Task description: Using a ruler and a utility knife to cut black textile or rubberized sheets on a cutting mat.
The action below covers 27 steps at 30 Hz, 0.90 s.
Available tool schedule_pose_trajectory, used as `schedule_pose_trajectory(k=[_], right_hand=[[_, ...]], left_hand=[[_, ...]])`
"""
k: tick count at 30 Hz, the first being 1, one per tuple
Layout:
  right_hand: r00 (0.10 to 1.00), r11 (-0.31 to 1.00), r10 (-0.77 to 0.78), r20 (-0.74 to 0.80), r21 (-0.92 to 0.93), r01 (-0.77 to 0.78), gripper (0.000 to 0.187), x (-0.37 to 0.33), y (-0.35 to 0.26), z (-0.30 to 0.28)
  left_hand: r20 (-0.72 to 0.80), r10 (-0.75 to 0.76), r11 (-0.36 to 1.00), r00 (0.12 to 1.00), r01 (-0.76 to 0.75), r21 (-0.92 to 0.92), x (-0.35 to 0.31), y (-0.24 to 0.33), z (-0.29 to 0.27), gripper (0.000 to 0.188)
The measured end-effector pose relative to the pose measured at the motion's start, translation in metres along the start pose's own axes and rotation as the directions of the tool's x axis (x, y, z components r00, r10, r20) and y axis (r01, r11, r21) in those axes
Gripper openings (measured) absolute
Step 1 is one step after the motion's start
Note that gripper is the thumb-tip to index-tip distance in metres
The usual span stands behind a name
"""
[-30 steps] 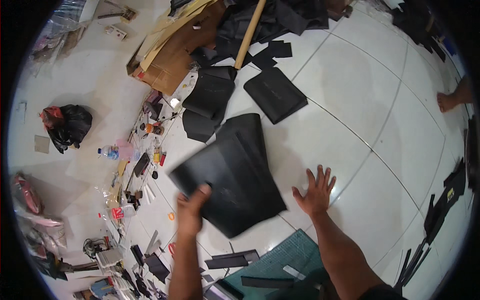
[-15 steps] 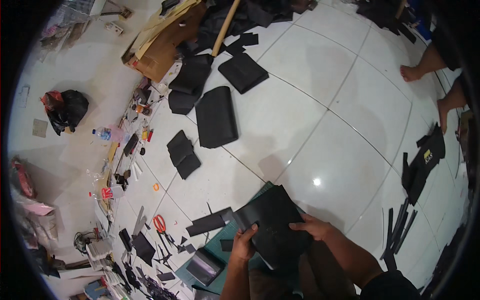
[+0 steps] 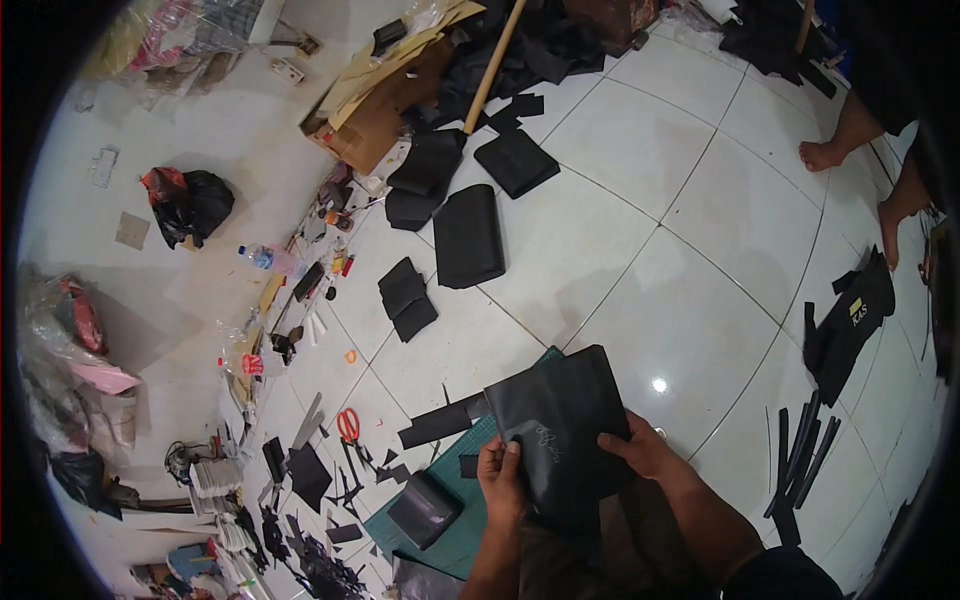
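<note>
A black leather-like sheet, seemingly folded or layered (image 3: 570, 400), is held over my lap in both hands. Pale handwriting shows on its upper face. My left hand (image 3: 503, 482) pinches its lower left edge, thumb on top. At the right edge my right hand (image 3: 640, 450) grips it, thumb on top and fingers underneath, hidden. Beneath lies a green cutting mat (image 3: 450, 458), partly covered by the sheet and my left arm. A shiny dark block (image 3: 425, 510) rests on the mat. Orange-handled scissors (image 3: 348, 426) lie on the floor to the left.
Folded black pieces (image 3: 470, 237) lie on the white tiles ahead, near a cardboard box (image 3: 375, 125) and a wooden stick (image 3: 494, 68). Black strips (image 3: 800, 455) are at right. Another person's bare foot (image 3: 822, 156) stands far right. Black scraps (image 3: 310, 475) and a plastic bottle (image 3: 262, 257) lie left.
The black sheet has been tilted so that more of its face and the writing show. Both hands still hold it. The whole view has shifted, moving the floor things at left rightward in the picture.
</note>
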State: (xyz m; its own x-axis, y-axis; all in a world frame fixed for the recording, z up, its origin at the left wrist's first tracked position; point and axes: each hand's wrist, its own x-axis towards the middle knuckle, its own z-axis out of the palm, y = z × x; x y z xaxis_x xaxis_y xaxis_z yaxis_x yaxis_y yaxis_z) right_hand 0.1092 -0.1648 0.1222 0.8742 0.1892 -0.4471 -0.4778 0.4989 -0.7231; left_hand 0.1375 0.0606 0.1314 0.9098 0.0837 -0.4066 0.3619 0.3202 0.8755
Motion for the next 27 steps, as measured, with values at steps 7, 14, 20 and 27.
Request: schedule_pose_trajectory(k=[7,14,20,27], right_hand=[[0.997,0.997,0.076,-0.013,0.020,-0.076,0.061,0.001,0.004,-0.006],[0.990,0.973,0.139,-0.007,0.185,-0.135,0.061,-0.006,-0.001,-0.009],[0.997,0.973,0.071,0.039,0.216,-0.078,0.055,-0.014,-0.012,-0.010],[0.995,0.942,0.052,-0.086,0.336,-0.020,0.056,-0.021,-0.007,-0.034]], left_hand=[[0.197,-0.276,0.850,0.941,0.335,-0.406,-0.008,0.021,-0.010,0.042],[0.530,-0.145,0.676,0.836,0.474,-0.564,0.004,-0.027,-0.056,0.041],[0.246,-0.201,0.852,0.948,0.293,-0.433,0.013,-0.044,-0.045,0.062],[0.227,-0.236,0.794,0.945,0.322,-0.516,-0.005,-0.016,-0.059,0.061]])
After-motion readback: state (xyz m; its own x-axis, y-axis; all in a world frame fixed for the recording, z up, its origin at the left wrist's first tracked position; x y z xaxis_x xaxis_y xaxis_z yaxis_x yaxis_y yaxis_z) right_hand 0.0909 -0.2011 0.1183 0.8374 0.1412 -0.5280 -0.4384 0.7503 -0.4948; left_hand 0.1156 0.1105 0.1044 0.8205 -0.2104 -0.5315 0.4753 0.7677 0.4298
